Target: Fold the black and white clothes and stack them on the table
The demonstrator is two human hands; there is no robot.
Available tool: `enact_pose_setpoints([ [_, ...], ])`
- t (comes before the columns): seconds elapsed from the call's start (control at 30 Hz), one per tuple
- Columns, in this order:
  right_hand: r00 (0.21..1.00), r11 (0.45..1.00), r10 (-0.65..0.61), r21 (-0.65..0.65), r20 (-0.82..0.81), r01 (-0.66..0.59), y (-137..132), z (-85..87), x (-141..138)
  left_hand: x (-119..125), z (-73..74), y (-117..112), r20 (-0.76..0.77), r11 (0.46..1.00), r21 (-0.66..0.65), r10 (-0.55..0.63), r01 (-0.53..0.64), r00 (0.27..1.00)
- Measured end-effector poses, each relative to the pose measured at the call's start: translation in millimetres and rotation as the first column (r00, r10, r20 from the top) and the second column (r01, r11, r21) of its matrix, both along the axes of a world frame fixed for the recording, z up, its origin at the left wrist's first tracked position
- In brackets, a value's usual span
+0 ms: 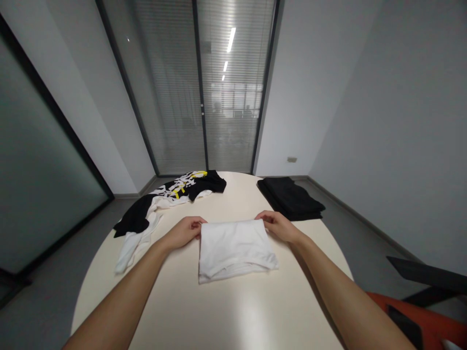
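Two far corners of a folded white cloth (233, 248) on the bench (233, 311) are pinched by the left hand (186, 231) and right hand (279, 226)

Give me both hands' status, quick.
Left hand: closed on the far left corner of the white cloth.
Right hand: closed on its far right corner.

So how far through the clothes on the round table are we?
Done: a neat stack of folded black garments sits at the far right of the round cream table. In hand: the left hand and right hand each grip a far corner of the folded white cloth garment. Left: a loose heap of black, white and yellow clothes lies unfolded at the far left.
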State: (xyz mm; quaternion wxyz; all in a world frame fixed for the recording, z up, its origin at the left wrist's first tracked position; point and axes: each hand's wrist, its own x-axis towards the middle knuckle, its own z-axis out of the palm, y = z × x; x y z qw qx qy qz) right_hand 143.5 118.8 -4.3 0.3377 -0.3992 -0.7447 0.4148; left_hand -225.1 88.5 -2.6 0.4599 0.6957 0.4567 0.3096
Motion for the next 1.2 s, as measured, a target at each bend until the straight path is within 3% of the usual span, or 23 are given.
enact_pose_setpoints([
  [0.23, 0.996, 0.997, -0.082, 0.005, 0.028, 0.082, 4.4, -5.4, 1.0, 1.6, -6.0, 6.7, 0.043, 0.994, -0.002, 0.109, -0.109, 0.993],
  [0.43, 0.999, 0.999, -0.036, 0.035, 0.009, 0.036, 5.7, -10.9, 0.7, 5.4, -7.4, 8.8, 0.023, 0.984, 0.11, 0.136, -0.138, 0.99],
  [0.6, 0.972, 0.972, -0.186, 0.173, 0.143, 0.161, 7.8, -10.2, 4.0, 5.5, -13.4, 13.1, -0.117, 0.92, 0.28, 0.317, -0.275, 0.941],
  [0.7, 0.938, 0.917, -0.278, 0.347, 0.208, 0.195, 1.4, -2.3, 0.9, 9.6, -6.4, 7.5, -0.179, 0.853, 0.41, 0.423, -0.323, 0.888],
  [0.77, 0.941, 0.889, -0.271, 0.428, 0.202, 0.164, -7.1, 5.9, -5.7, 13.4, 0.6, 1.4, -0.162, 0.796, 0.508, 0.463, -0.329, 0.871],
  [0.83, 0.955, 0.887, -0.189, 0.456, 0.229, 0.066, -17.0, 13.6, -14.6, 16.6, 4.3, -4.2, -0.206, 0.796, 0.562, 0.396, -0.223, 0.895],
  [0.9, 0.942, 0.896, -0.072, 0.436, 0.328, -0.083, -26.0, 18.3, -22.8, 18.4, 2.1, -7.9, -0.367, 0.847, 0.532, 0.244, -0.013, 0.898],
  [0.97, 0.889, 0.912, 0.035, 0.349, 0.457, -0.215, -32.1, 19.5, -27.8, 18.8, -4.0, -9.6, -0.546, 0.891, 0.425, 0.114, 0.158, 0.83],
  [1.1, 0.796, 0.942, 0.134, 0.175, 0.59, -0.288, -35.5, 19.6, -27.7, 18.5, -11.3, -10.7, -0.713, 0.917, 0.347, 0.122, 0.196, 0.691],
  [1.2, 0.788, 0.947, 0.115, 0.174, 0.605, -0.271, -35.3, 22.3, -26.2, 19.1, -6.4, -13.1, -0.726, 0.893, 0.385, 0.138, 0.232, 0.674],
])
